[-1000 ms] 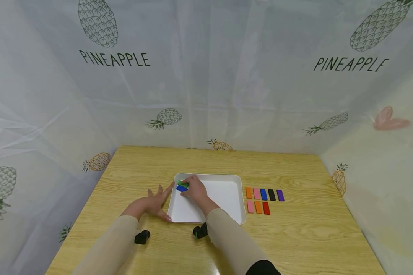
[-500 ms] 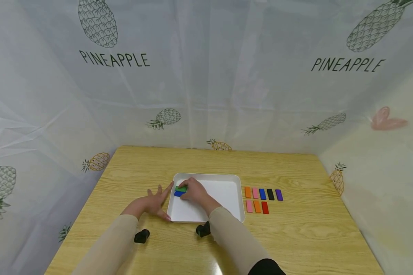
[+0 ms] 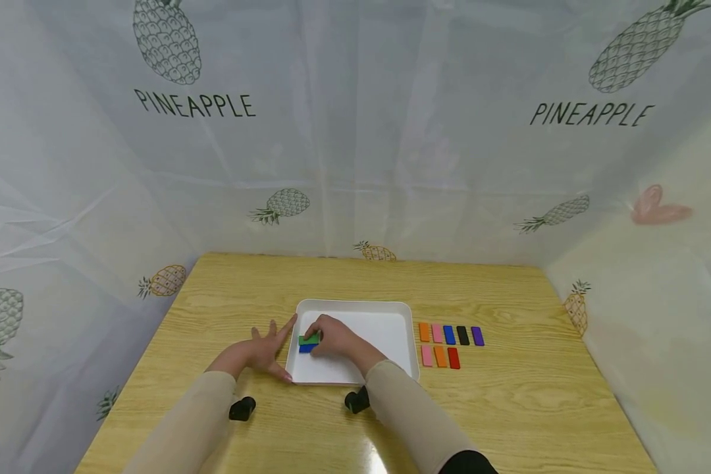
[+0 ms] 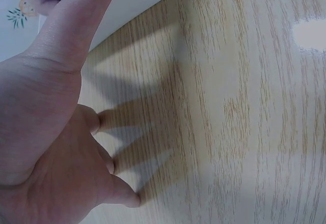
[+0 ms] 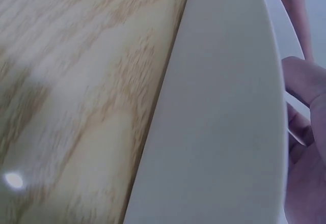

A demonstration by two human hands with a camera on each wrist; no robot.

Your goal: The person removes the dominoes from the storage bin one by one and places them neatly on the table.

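Observation:
A white tray (image 3: 379,336) lies on the wooden table. Inside it near the left side, a green tile (image 3: 309,340) and a blue tile (image 3: 307,349) lie edge to edge. My right hand (image 3: 338,340) pinches the pair at their right ends, index finger by the green one and thumb by the blue one. With fingers spread, my left hand (image 3: 264,352) rests against the tray's left side. The left wrist view shows the left hand (image 4: 56,117) touching the tabletop beside the tray. The tiles are hidden in the right wrist view, behind the tray's wall (image 5: 219,107).
To the right of the tray, loose tiles lie in two rows. The back row has orange, pink, blue, black and purple (image 3: 477,336); the front row has pink, orange and red (image 3: 453,358). A pineapple-print curtain (image 3: 355,131) surrounds the table (image 3: 539,395).
My right hand has drawn the green and blue tiles toward me along the tray's left side, turning them from slanted to nearly level. The left hand has stayed at the tray's side.

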